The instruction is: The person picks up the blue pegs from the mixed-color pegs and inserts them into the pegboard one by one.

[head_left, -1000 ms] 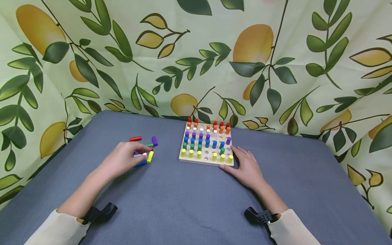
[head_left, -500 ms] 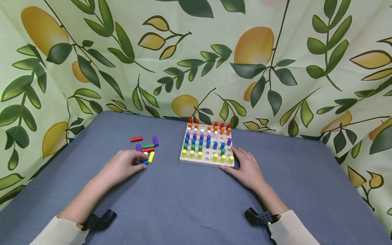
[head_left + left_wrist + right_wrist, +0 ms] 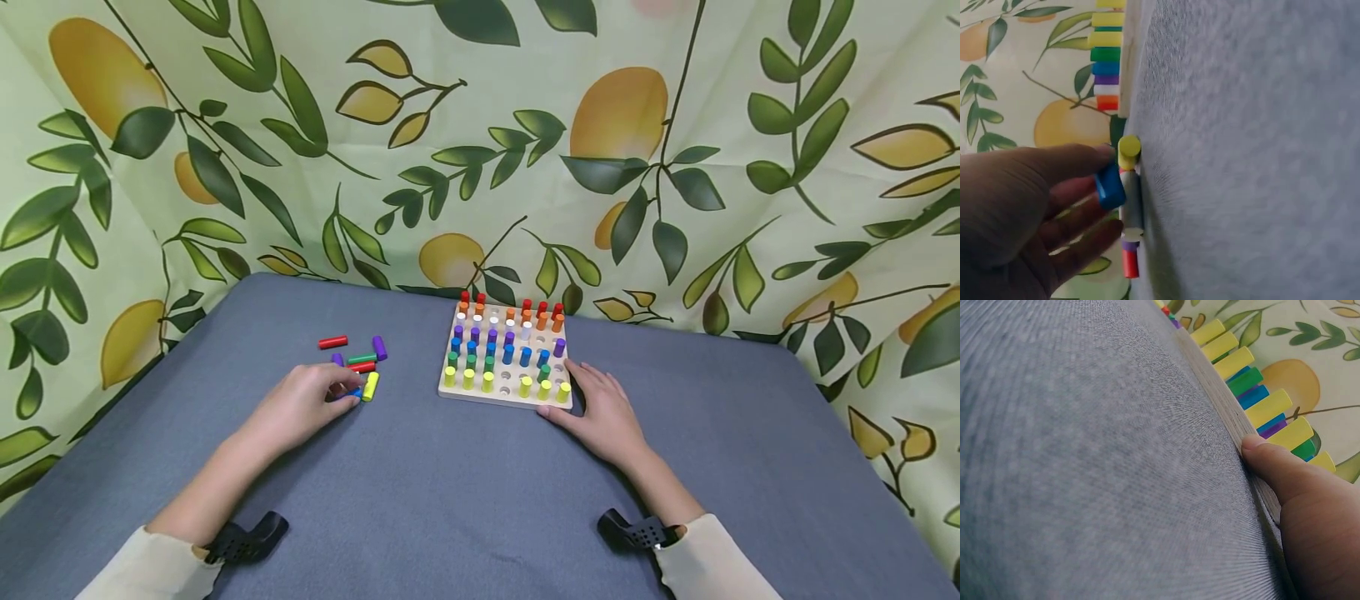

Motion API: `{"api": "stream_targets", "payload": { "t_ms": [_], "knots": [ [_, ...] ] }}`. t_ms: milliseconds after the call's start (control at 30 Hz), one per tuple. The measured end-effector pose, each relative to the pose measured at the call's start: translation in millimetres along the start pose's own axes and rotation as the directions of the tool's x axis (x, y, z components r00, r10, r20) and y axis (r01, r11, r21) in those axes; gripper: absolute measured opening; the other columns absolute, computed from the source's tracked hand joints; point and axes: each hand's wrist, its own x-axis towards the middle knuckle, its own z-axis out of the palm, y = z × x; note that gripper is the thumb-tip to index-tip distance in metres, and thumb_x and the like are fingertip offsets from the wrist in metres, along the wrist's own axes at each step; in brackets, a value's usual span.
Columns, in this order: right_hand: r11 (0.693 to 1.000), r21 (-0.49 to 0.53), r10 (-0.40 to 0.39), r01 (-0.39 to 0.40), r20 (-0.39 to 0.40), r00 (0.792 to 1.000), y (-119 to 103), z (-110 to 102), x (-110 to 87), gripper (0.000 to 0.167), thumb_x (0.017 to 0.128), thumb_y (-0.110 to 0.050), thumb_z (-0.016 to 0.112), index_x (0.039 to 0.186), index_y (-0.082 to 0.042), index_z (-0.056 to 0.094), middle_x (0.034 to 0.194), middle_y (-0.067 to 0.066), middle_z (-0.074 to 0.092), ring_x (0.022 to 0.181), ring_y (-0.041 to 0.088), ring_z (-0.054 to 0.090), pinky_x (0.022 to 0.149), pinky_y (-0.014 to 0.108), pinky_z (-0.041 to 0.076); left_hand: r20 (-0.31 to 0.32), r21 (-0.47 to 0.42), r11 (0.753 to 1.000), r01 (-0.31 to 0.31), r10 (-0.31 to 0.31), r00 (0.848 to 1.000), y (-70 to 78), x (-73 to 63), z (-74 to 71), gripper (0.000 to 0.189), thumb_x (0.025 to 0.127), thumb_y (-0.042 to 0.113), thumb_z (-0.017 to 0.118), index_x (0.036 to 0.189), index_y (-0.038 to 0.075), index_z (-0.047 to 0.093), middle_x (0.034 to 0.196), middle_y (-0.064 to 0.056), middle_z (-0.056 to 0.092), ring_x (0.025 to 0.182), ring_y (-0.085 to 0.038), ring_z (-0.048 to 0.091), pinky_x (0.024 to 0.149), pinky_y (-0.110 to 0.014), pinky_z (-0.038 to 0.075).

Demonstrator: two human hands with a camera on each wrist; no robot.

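My left hand (image 3: 296, 408) pinches a blue peg (image 3: 1110, 187) between thumb and fingers, just over the table at the left. Close beside it in the left wrist view lie a yellow peg (image 3: 1129, 150) and a white peg (image 3: 1132, 206). My right hand (image 3: 600, 417) grips the near right corner of a wooden pegboard (image 3: 480, 398). Its thumb (image 3: 1257, 449) presses the board's front edge, while the other fingers lie along the right side. Upright pegs fill most of the board in coloured rows, from red at the back to yellow at the front; some holes show bare.
Loose pegs lie beyond my left hand: a red peg (image 3: 333, 342), a purple peg (image 3: 379, 347), a green peg (image 3: 362, 358) and others. A dark blue-grey cloth (image 3: 450, 500) covers the table. A patterned curtain (image 3: 487, 192) hangs behind it.
My left hand lowered slightly among the loose pegs, shifting from the white peg to the blue one. The right hand stays at the board's corner.
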Motion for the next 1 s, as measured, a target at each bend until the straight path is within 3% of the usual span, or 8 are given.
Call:
{"api": "stream_targets", "payload": {
  "t_ms": [133,267,433,600,767,1000],
  "knots": [
    [1.000,-0.005,0.004,-0.004,0.001,1.000,1,0,-0.5,0.095,0.085,-0.063,0.070,0.155,-0.006,0.040,0.155,0.022,0.047,0.147,0.043,0.038,0.122,0.064,0.021,-0.069,-0.030,0.998,-0.063,0.061,0.996,5.3,6.4,-0.3,0.023,0.085,0.004,0.077,0.108,0.007,0.077,0.087,-0.001,0.076,0.075,-0.011,0.067,0.067,-0.032,0.055],
    [1.000,-0.005,0.000,0.000,-0.005,1.000,1,-1,-1.3,0.094,0.085,-0.062,0.070,0.154,-0.006,0.041,0.154,0.022,0.047,0.147,0.043,0.038,0.122,0.064,0.021,-0.091,-0.040,0.996,-0.084,0.081,0.993,16.4,16.6,-1.3,0.033,0.087,0.004,0.075,0.120,0.006,0.074,0.090,-0.002,0.072,0.077,-0.012,0.063,0.070,-0.031,0.054],
    [1.000,0.001,0.008,-0.008,-0.006,1.000,1,-1,-2.1,0.095,0.085,-0.062,0.071,0.154,-0.006,0.041,0.154,0.021,0.047,0.147,0.043,0.039,0.123,0.063,0.021,-0.062,-0.062,0.995,-0.083,0.079,0.995,36.7,32.1,-4.1,0.032,0.092,0.006,0.072,0.124,0.008,0.073,0.097,-0.005,0.067,0.082,-0.014,0.057,0.068,-0.026,0.048],
    [1.000,-0.002,0.001,-0.001,-0.009,1.000,0,1,-1.3,0.094,0.085,-0.063,0.070,0.154,-0.006,0.040,0.154,0.021,0.048,0.147,0.042,0.039,0.123,0.063,0.022,-0.056,-0.071,0.993,-0.097,0.093,0.994,59.0,48.8,-5.2,0.023,0.092,0.007,0.072,0.113,0.012,0.078,0.100,-0.004,0.067,0.082,-0.015,0.059,0.069,-0.027,0.049],
    [1.000,-0.004,-0.003,0.003,-0.010,1.000,-1,1,-0.6,0.095,0.084,-0.063,0.071,0.154,-0.007,0.041,0.154,0.021,0.048,0.147,0.042,0.039,0.122,0.063,0.023,-0.032,-0.067,0.987,-0.143,0.141,0.989,80.4,67.7,0.1,0.019,0.091,0.008,0.075,0.109,0.010,0.079,0.101,-0.006,0.068,0.086,-0.017,0.062,0.072,-0.030,0.052],
    [1.000,0.012,-0.005,0.005,-0.009,1.000,0,1,-0.6,0.094,0.084,-0.062,0.071,0.155,-0.008,0.041,0.154,0.020,0.048,0.146,0.042,0.040,0.122,0.064,0.023,0.018,-0.109,0.965,-0.237,0.240,0.971,106.9,96.6,18.1,0.016,0.090,0.011,0.076,0.107,0.010,0.078,0.104,-0.007,0.070,0.086,-0.020,0.063,0.074,-0.029,0.052]
  ]
}}
